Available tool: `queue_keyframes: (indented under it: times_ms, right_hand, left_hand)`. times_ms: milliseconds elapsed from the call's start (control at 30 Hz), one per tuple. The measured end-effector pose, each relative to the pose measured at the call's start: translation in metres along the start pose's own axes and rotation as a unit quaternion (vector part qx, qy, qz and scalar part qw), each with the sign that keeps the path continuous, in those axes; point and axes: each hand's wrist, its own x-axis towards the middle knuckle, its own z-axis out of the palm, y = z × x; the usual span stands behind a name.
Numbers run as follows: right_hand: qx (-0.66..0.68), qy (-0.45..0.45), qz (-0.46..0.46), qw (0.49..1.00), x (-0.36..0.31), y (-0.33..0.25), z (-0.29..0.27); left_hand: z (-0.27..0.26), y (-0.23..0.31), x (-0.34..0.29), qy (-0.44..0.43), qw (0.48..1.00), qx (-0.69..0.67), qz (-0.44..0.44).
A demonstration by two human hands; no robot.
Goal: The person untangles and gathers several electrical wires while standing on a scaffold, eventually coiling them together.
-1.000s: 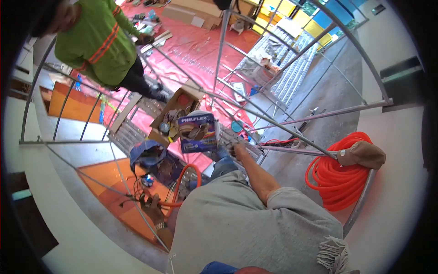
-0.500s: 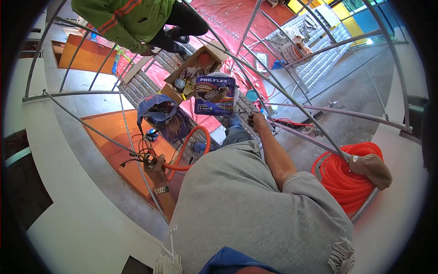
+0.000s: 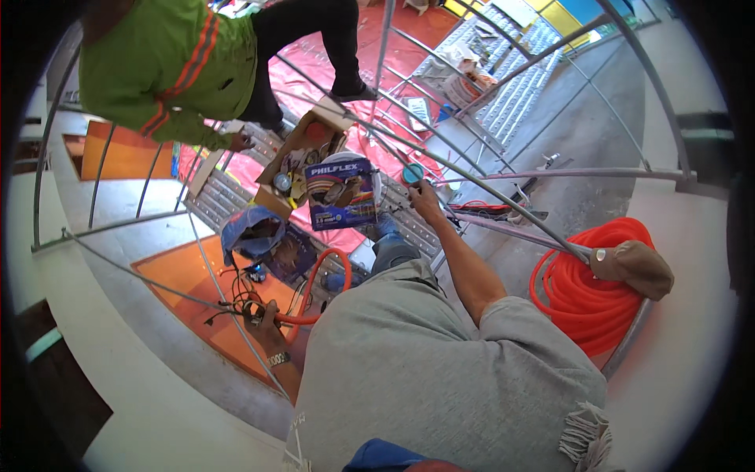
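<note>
My left hand (image 3: 266, 322) is closed round the end of an orange corrugated conduit (image 3: 303, 320), where a bunch of dark wires (image 3: 238, 301) fans out. The conduit loops up and back beside my leg. Ahead of me, my right hand (image 3: 425, 203) has its bent fingers at the near rim of a round teal roll-like thing (image 3: 413, 174) on the metal planks; the fingertips are small to see. Left of it stands a blue-purple printed box (image 3: 342, 194). Beside that are an open cardboard box (image 3: 274, 202) with mixed items and an open blue bag (image 3: 257, 228).
Scaffold tubes (image 3: 503, 206) cross in front and to the right. A coil of orange conduit (image 3: 586, 295) lies at right, with a brown cap (image 3: 633, 270) by it on a tube. A person in a green jacket (image 3: 173, 79) stands at far left on metal planks (image 3: 224, 200).
My right hand has reached forward to the teal roll-like thing. The person in green has shifted, one leg now stretched to the right. My left hand keeps its hold; the whole view has shifted slightly.
</note>
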Motion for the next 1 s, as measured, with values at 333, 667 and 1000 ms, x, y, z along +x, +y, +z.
queue_keyframes:
  times_ms: [333, 667, 1000]
  right_hand:
    - [-0.027, 0.119, -0.109, 0.987, -0.022, -0.073, -0.064]
    - [-0.064, 0.148, -0.081, 0.984, -0.038, -0.034, -0.073]
    - [-0.009, 0.131, -0.072, 0.989, -0.065, 0.017, -0.035]
  left_hand:
    - [0.018, 0.009, 0.012, -0.039, 0.999, 0.010, 0.027]
    - [0.022, 0.011, 0.009, -0.056, 0.998, 0.015, 0.038]
    - [0.004, -0.009, 0.025, -0.074, 0.996, 0.038, 0.024]
